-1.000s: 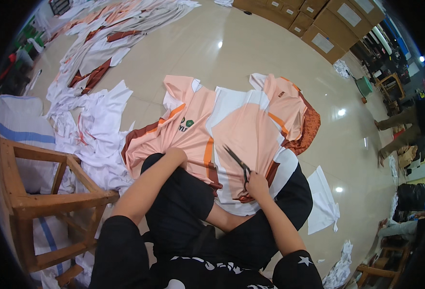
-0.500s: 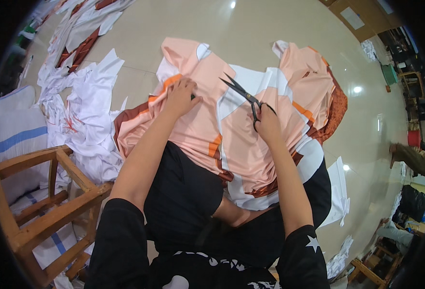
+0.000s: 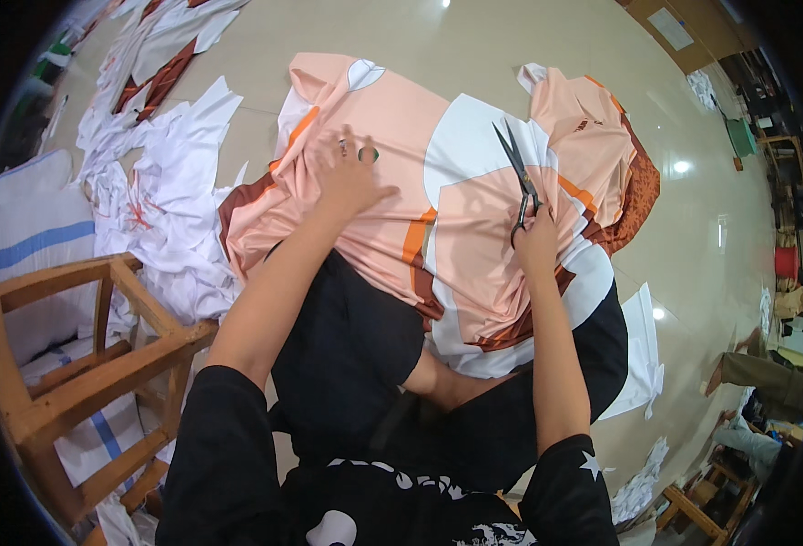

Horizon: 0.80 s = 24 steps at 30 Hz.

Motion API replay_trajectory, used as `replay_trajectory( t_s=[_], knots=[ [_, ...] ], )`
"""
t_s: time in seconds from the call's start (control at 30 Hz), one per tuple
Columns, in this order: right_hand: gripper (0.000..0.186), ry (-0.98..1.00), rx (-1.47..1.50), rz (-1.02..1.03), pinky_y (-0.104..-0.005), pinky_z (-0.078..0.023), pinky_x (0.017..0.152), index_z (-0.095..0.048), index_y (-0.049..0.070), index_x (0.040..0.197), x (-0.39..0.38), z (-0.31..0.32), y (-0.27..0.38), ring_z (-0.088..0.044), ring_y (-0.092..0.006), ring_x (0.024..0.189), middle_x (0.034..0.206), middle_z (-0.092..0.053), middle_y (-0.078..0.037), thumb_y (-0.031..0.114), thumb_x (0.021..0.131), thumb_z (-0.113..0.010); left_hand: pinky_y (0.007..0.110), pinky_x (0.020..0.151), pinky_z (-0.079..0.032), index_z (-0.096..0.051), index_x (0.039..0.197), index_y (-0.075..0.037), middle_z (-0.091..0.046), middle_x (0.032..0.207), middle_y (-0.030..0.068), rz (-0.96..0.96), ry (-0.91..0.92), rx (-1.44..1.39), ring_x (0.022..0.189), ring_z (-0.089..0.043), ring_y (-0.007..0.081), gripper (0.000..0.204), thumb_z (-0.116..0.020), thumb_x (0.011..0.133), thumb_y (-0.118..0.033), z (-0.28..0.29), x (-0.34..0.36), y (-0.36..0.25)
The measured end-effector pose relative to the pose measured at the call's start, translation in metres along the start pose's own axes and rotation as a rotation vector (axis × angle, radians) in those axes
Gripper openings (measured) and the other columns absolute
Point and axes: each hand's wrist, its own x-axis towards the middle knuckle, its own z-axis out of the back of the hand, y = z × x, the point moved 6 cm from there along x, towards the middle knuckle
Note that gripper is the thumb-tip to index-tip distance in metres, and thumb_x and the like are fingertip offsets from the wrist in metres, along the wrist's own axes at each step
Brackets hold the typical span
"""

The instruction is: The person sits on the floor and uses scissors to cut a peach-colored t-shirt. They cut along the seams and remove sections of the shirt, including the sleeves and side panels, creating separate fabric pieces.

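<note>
Peach fabric [image 3: 392,127] with white, orange and brown printed parts lies spread over my lap and the floor in front of me. My left hand [image 3: 349,176] rests on its left part, fingers spread, with a small dark green spot showing beside the fingers. My right hand [image 3: 536,238] holds black-handled scissors [image 3: 522,173] by the handles. Their blades point away from me, slightly parted, over the white area of the fabric. On the right, a bunched peach piece [image 3: 584,127] joins a brown patterned part [image 3: 636,196].
To my left are a wooden stool frame [image 3: 101,391], a white sack [image 3: 37,237] with a blue stripe and heaped white cloth scraps [image 3: 165,182]. A white scrap [image 3: 636,355] lies right of my knee. A cardboard box [image 3: 684,32] stands far right, and another person's leg [image 3: 757,371] shows at the right.
My left hand has spread its fingers and the fabric under it has shifted away and flattened. My right hand has moved right, turning the scissors to point more straight ahead.
</note>
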Motion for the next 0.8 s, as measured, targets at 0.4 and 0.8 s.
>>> replay_trajectory(
  t_s=[0.4, 0.8],
  knots=[
    [0.040, 0.355, 0.424, -0.273, -0.0300, -0.042, 0.055, -0.061, -0.005, 0.081, -0.111, -0.026, -0.012, -0.051, -0.0135, 0.060, 0.064, -0.056, -0.006, 0.033, 0.087, -0.072, 0.045, 0.073, -0.055, -0.068, 0.091, -0.005, -0.070, 0.092, 0.0186, -0.269, 0.422, -0.139, 0.087, -0.070, 0.0344, 0.027, -0.060, 0.083, -0.030, -0.033, -0.101, -0.092],
    [0.042, 0.692, 0.493, -0.444, -0.0263, -0.053, 0.066, -0.063, -0.006, 0.101, -0.121, -0.001, -0.025, -0.067, -0.0163, 0.079, 0.095, -0.070, -0.012, 0.036, 0.093, -0.064, 0.044, 0.071, -0.054, -0.068, 0.088, -0.005, -0.069, 0.085, 0.0157, -0.294, -0.004, -0.339, 0.077, -0.069, 0.0335, 0.021, -0.061, 0.082, -0.023, -0.040, -0.072, -0.085]
  ],
)
